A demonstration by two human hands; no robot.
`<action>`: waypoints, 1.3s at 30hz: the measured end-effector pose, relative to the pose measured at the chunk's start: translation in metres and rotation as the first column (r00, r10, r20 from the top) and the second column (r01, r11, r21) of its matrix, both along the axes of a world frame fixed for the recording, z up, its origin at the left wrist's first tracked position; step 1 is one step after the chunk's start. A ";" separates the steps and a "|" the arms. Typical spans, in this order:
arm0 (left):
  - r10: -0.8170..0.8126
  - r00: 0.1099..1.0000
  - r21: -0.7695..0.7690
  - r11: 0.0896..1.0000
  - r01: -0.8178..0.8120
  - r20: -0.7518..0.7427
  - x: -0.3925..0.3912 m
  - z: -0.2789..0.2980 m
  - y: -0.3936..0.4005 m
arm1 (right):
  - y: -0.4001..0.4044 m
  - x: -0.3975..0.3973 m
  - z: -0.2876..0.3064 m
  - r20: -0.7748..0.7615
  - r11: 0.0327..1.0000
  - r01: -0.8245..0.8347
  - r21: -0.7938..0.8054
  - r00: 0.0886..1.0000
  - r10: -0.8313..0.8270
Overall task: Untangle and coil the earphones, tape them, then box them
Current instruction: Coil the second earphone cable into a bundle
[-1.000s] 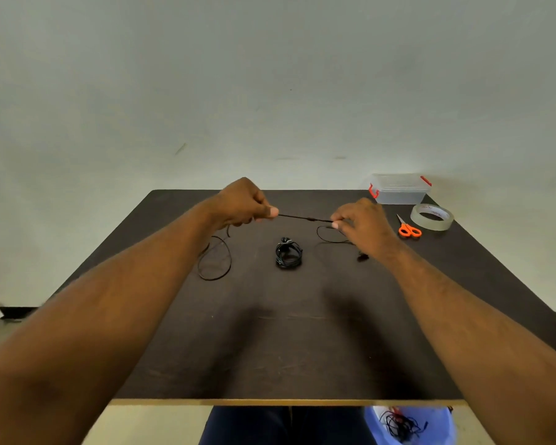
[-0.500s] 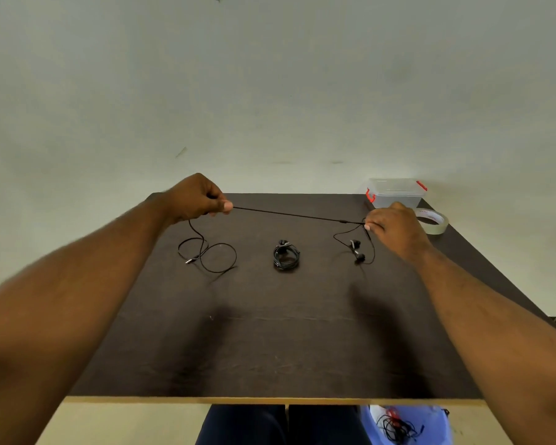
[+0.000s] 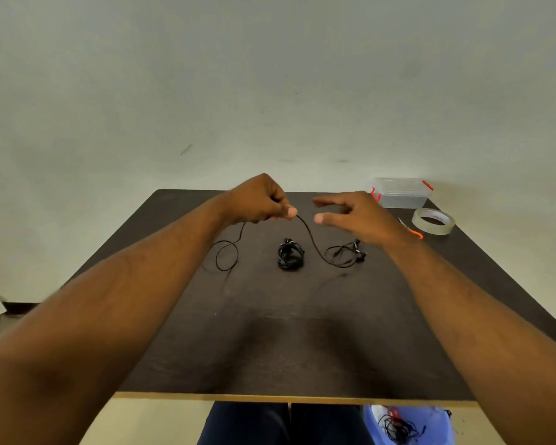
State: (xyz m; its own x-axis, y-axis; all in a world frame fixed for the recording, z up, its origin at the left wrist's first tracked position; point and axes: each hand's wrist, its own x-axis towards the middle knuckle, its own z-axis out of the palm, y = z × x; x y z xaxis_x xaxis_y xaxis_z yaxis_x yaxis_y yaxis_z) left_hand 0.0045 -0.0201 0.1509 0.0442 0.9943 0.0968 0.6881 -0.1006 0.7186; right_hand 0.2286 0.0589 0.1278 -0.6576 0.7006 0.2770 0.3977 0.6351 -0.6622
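Head view: left hand (image 3: 260,200) pinches the loose earphone cord (image 3: 312,242) above the counter (image 3: 302,348); right hand (image 3: 357,216) hangs released beside it.

The left hand's thumb and curled fingers grip the cord, which droops both ways: one end falls left into a loop lying on the counter, the other sags right and down to the earbuds (image 3: 357,248), which rest on the counter under the right wrist. The right hand's fingers are spread and relaxed, touching nothing, just right of the pinch point. A coiled bundle (image 3: 290,255) of black earphones lies on the counter between the two cord ends. At the far right corner stand a clear box (image 3: 402,192) with red clips, a tape roll (image 3: 433,221) and, partly hidden by the right arm, orange-handled scissors (image 3: 414,232). Below the near edge a blue bin (image 3: 408,425) holds more tangled cords.
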 end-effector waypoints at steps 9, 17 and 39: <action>-0.001 0.999 0.033 0.999 -0.001 0.038 0.002 0.014 -0.004 | -0.001 -0.020 0.002 -0.090 0.992 -0.090 0.092 0.991 0.099; 0.149 0.985 0.013 0.988 -0.151 0.089 -0.067 -0.001 -0.028 | 0.043 0.033 0.003 0.121 0.960 0.045 0.276 0.989 -0.081; 0.065 0.997 0.090 0.994 -0.062 -0.030 -0.018 0.009 -0.007 | -0.013 -0.045 0.020 0.071 0.997 -0.081 0.002 0.994 0.080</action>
State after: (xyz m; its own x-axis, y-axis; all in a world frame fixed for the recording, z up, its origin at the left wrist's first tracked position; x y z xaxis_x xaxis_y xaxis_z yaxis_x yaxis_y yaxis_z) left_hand -0.0134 -0.0270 0.1600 -0.0140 0.9827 0.1848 0.7183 -0.1187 0.6855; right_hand 0.1831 0.0455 0.1477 -0.7299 0.6433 0.2310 0.3906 0.6699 -0.6313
